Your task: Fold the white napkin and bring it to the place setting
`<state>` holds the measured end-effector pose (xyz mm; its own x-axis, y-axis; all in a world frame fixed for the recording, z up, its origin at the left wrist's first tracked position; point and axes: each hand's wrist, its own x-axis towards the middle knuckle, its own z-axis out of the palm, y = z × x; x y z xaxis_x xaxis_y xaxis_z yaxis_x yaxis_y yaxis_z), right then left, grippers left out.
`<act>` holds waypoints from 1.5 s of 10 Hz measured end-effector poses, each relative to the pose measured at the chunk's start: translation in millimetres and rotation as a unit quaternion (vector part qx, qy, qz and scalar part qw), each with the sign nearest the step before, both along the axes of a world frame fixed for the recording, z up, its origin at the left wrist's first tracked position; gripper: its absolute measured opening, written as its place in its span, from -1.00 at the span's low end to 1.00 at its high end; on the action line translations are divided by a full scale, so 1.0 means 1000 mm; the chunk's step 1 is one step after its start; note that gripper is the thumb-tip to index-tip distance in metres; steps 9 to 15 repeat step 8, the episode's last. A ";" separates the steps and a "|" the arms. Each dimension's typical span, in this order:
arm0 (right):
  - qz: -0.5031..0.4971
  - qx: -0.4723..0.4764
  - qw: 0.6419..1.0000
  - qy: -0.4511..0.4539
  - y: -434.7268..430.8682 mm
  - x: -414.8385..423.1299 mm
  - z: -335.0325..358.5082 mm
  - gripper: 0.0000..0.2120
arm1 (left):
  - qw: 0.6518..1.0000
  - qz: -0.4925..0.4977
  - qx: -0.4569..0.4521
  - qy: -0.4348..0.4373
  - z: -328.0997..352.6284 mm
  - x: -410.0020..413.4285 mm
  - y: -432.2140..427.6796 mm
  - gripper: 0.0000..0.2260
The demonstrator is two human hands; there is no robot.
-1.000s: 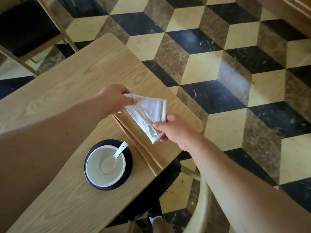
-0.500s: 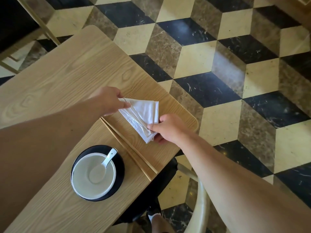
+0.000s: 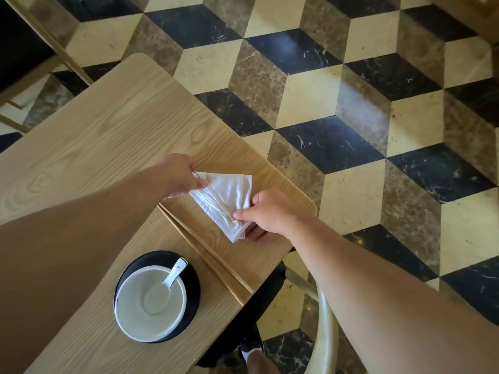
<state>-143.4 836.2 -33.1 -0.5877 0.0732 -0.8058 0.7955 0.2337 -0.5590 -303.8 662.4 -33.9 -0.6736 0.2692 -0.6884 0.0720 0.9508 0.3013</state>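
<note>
Napkin (image 3: 225, 198) sits folded, low over the tabletop (image 3: 113, 136) just right of the chopsticks (image 3: 205, 249); my left hand (image 3: 179, 174) pinches its far corner, my right hand (image 3: 266, 215) its near end. Placement seems underway; next I'd lower it flat and let go.

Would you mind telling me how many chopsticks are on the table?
2: the chopsticks lie side by side, between the bowl and the napkin.
</note>
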 end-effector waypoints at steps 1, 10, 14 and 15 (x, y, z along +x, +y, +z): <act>0.004 -0.003 1.000 -0.006 0.001 -0.001 -0.002 -0.78 | 1.000 -0.013 -0.013 0.001 0.005 0.001 0.004 -0.71; 0.188 0.423 0.879 0.112 -0.046 0.016 0.040 -0.58 | 0.943 -0.181 -0.033 0.277 0.067 0.077 -0.041 -0.43; 0.188 0.423 0.879 0.112 -0.046 0.016 0.040 -0.58 | 0.943 -0.181 -0.033 0.277 0.067 0.077 -0.041 -0.43; 0.188 0.423 0.879 0.112 -0.046 0.016 0.040 -0.58 | 0.943 -0.181 -0.033 0.277 0.067 0.077 -0.041 -0.43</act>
